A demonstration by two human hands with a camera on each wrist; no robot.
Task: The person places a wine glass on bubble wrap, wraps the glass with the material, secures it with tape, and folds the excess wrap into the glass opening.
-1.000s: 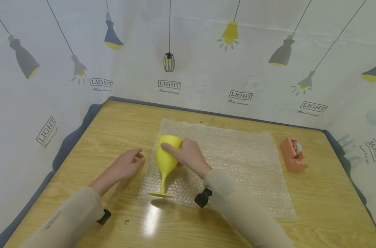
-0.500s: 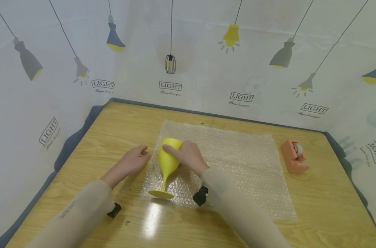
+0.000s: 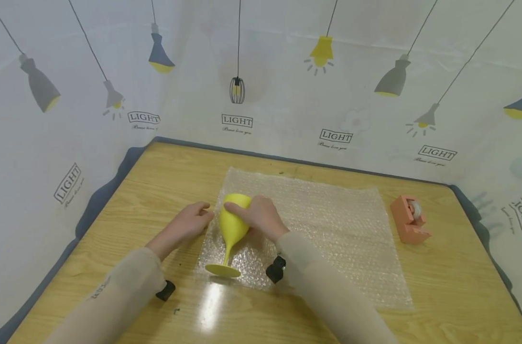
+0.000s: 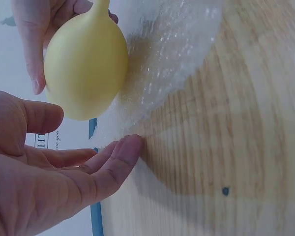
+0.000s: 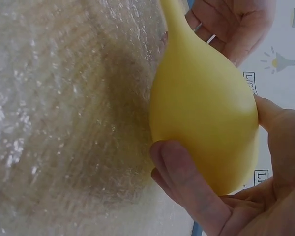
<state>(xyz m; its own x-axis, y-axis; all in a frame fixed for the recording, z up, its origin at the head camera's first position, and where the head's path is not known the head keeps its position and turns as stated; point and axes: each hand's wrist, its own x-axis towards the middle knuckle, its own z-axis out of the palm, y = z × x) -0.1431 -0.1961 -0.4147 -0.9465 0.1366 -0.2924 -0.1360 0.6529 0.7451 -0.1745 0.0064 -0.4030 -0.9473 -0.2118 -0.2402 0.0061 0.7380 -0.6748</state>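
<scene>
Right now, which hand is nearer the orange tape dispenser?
Right. The right hand, gripping the yellow goblet, is left of the tape dispenser; the left hand is farther left, past the goblet.

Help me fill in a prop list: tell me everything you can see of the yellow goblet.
The yellow goblet has a rounded bowl, thin stem and flat round foot, all plain yellow. It looks smooth, perhaps plastic. It leans over the left part of the bubble wrap, foot at the near side, bowl pointing away; whether the foot touches anything is unclear. The right hand grips the bowl; the left hand is near, not touching. The bowl's inside is hidden.
</scene>
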